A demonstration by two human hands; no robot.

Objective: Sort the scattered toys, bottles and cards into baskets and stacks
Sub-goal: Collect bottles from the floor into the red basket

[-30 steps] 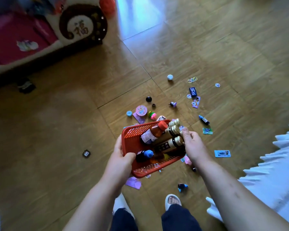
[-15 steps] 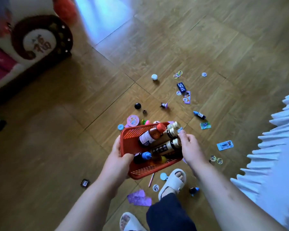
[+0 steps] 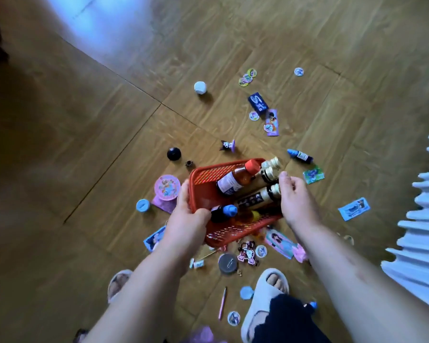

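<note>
Head view, standing over a wood-grain floor (image 3: 307,45). The red basket (image 3: 203,180), a perforated plastic tray, is held above the floor between both hands: the left hand (image 3: 187,219) clenches its near-left rim, thumb hooked inside; the right hand (image 3: 296,198) grips the right end, fingertips curled against the bottle necks. Inside lie several bottles, long axes running near-left to far-right, caps toward the right hand: a red-capped bottle (image 3: 235,178), a dark glass bottle (image 3: 255,199) and a blue-capped bottle (image 3: 222,212). A loose small blue bottle (image 3: 300,155) lies on the floor just beyond the right hand (the nearer hand, by judgement), among flat glossy cards (image 3: 354,208).
</note>
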